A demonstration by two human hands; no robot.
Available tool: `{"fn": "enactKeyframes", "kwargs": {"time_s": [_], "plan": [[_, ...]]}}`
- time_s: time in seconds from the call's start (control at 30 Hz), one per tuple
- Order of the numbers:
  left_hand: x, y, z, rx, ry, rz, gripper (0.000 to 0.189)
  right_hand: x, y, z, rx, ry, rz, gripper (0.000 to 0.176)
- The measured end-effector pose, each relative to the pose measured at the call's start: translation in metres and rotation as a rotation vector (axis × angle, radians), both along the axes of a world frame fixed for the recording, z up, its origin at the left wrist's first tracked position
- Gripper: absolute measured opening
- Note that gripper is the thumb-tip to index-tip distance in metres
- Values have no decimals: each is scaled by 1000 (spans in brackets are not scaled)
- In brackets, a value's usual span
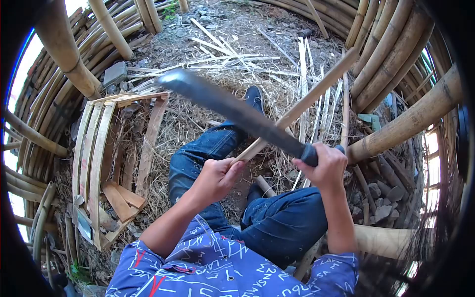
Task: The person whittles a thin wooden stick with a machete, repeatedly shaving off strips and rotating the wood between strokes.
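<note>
My right hand (327, 166) is wrapped round the dark handle of a machete (222, 106), whose broad blade points up and to the left. In my left hand (221, 178) is the near end of a long bamboo strip (316, 91), pinched between thumb and fingers. The strip slants away up to the right. Machete and strip cross in front of me, the blade overlapping the strip a little beyond my left hand. Both are held above my bent legs in blue jeans (208, 148).
A broken wooden crate (94, 148) stands at the left. Bamboo shavings (188, 123) and pale split strips (237, 62) litter the ground. Bamboo poles (405, 116) rise on both sides, with stones (383, 213) at the lower right and a grey block (115, 74) at the upper left.
</note>
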State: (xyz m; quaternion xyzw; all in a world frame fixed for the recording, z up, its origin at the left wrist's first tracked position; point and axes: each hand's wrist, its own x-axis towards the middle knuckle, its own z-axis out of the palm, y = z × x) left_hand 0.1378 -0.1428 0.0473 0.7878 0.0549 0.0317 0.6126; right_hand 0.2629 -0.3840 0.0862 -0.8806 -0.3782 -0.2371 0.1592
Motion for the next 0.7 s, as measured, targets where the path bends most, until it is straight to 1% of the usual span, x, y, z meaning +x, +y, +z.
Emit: {"fn": "enactKeyframes", "kwargs": {"time_s": [0.03, 0.07, 0.1, 0.13, 0.17, 0.2, 0.23, 0.3, 0.33, 0.37, 0.43, 0.47, 0.5, 0.53, 0.57, 0.6, 0.63, 0.7], "plan": [[-4, 1, -1, 0, 3, -9, 28, 3, -6, -2, 19, 16, -81, 55], [-8, 2, -2, 79, 10, 8, 27, 7, -13, -6, 43, 76, -140, 54], [-11, 4, -3, 157, 18, 27, 27, 8, -17, -7, 43, 80, -146, 54], [-12, 5, 0, 156, 24, 24, 27, 9, -20, -8, 3, 35, -158, 54], [-12, 7, 4, 212, 55, 22, 26, 9, -21, -8, -38, -9, -167, 53], [-13, 8, 6, 267, 84, 17, 25, 8, -20, -7, -19, -1, -156, 50], [-15, 9, 6, 266, 83, 11, 25, 10, -21, -7, -20, -1, -161, 50], [-25, 14, 3, 242, 88, 41, 25, 18, -30, -8, 82, 143, -393, 49], [-32, 19, -3, 265, 142, 41, 25, 29, -39, -13, 202, 269, -497, 49], [-40, 20, -6, 265, 139, 38, 25, 36, -47, -17, 313, 242, -516, 52], [-49, 25, -10, 264, 92, 60, 24, 45, -64, -31, 437, 299, -569, 54], [-50, 30, -8, 281, 81, 29, 29, 46, -72, -38, 423, 323, -612, 56], [-47, 33, -7, 290, 87, 36, 29, 43, -69, -38, 409, 352, -657, 58], [-42, 34, -6, 231, 100, 47, 31, 37, -67, -29, 392, 423, -663, 59], [-36, 34, -4, 171, 107, 55, 34, 34, -62, -29, 399, 427, -662, 59], [-29, 33, 0, 156, 136, 44, 39, 32, -59, -27, 413, 408, -629, 59], [-23, 32, 0, 160, 129, 37, 39, 30, -57, -25, 426, 383, -599, 59], [-12, 30, -5, 83, 147, -17, 41, 26, -52, -22, 495, 358, -527, 55]]}}
